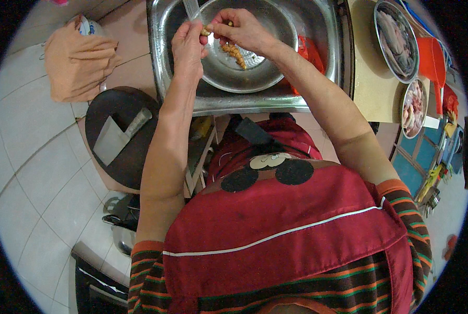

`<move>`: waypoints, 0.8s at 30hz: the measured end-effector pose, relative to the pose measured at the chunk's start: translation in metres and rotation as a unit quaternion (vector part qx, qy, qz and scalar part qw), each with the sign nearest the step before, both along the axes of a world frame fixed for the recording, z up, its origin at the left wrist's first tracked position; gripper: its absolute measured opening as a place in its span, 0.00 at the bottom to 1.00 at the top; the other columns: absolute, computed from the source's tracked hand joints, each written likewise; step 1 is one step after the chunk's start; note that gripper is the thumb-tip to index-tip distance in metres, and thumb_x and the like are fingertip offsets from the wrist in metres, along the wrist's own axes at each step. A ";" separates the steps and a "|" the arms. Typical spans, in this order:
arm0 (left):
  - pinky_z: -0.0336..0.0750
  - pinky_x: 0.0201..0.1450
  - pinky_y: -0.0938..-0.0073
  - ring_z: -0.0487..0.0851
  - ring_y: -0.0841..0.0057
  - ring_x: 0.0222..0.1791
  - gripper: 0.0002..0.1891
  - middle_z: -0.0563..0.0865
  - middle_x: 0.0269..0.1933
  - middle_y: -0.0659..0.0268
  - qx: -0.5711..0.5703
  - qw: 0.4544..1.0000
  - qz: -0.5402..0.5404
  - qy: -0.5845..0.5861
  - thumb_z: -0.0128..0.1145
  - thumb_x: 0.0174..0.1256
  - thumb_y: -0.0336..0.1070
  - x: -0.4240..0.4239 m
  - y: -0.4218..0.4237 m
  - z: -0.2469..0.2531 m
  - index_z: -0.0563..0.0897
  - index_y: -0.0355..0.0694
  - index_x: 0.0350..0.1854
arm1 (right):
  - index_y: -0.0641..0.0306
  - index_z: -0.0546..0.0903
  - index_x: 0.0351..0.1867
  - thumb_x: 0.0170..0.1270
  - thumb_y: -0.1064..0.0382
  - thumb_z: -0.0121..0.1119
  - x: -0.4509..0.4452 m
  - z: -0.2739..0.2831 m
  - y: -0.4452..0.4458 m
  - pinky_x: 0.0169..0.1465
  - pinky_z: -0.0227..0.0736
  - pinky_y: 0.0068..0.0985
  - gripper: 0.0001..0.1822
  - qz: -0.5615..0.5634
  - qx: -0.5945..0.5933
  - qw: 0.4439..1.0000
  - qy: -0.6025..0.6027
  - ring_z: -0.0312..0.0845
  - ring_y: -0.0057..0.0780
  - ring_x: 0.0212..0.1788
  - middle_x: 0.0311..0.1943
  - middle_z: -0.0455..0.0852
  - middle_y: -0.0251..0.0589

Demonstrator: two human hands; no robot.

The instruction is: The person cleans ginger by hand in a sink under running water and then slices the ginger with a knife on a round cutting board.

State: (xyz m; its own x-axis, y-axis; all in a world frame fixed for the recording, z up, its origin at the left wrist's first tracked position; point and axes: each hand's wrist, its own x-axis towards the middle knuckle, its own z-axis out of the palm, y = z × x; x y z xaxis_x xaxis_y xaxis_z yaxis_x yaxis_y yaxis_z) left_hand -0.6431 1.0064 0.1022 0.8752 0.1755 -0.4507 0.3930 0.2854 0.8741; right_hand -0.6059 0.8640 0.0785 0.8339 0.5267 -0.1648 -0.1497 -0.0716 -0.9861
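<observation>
Over a round metal basin (253, 84) in the stainless steel sink (234, 105), both of my hands meet around a small yellowish root piece (205, 30). My left hand (189, 47) pinches it between thumb and fingers, under a stream of water (191, 8). From the other side, my right hand (242, 32) touches the piece with its fingertips; a small bit shows by its curled fingers. A knobbly orange-brown root (236, 55), like turmeric or ginger, lies at the bottom of the basin, below my right hand.
A cleaver (112, 141) lies on a round dark chopping board (96, 117) at the left, near a peach cloth (75, 62). Red plastic bags (310, 53) sit in the sink. To the right are a bowl of fish (395, 43), a bowl of raw meat (414, 106) and a red scoop (432, 59).
</observation>
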 end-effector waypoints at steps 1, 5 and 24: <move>0.60 0.18 0.86 0.66 0.88 0.19 0.07 0.72 0.22 0.73 -0.007 1.000 -0.003 -0.004 0.52 0.66 0.38 0.000 0.000 -0.002 0.74 0.41 0.32 | 0.64 0.77 0.34 0.64 0.57 0.57 -0.001 -0.003 0.001 0.29 0.67 0.13 0.12 -0.019 -0.001 1.000 -0.013 0.71 0.14 0.26 0.24 0.78 0.30; 0.64 0.19 0.85 0.69 0.87 0.20 0.08 0.74 0.23 0.70 -0.060 0.998 0.004 -0.016 0.50 0.67 0.38 0.000 -0.004 -0.005 0.74 0.40 0.34 | 0.66 0.78 0.31 0.63 0.55 0.57 -0.002 -0.011 0.007 0.26 0.68 0.18 0.14 -0.164 0.008 0.984 -0.064 0.73 0.18 0.23 0.21 0.79 0.34; 0.73 0.39 0.69 0.77 0.75 0.35 0.11 0.80 0.37 0.64 -0.033 0.999 0.013 0.033 0.49 0.66 0.41 0.011 0.010 -0.012 0.77 0.38 0.40 | 0.67 0.76 0.37 0.61 0.57 0.54 -0.021 -0.010 0.021 0.39 0.69 0.25 0.13 -0.159 -0.138 0.961 -0.181 0.74 0.30 0.36 0.40 0.76 0.43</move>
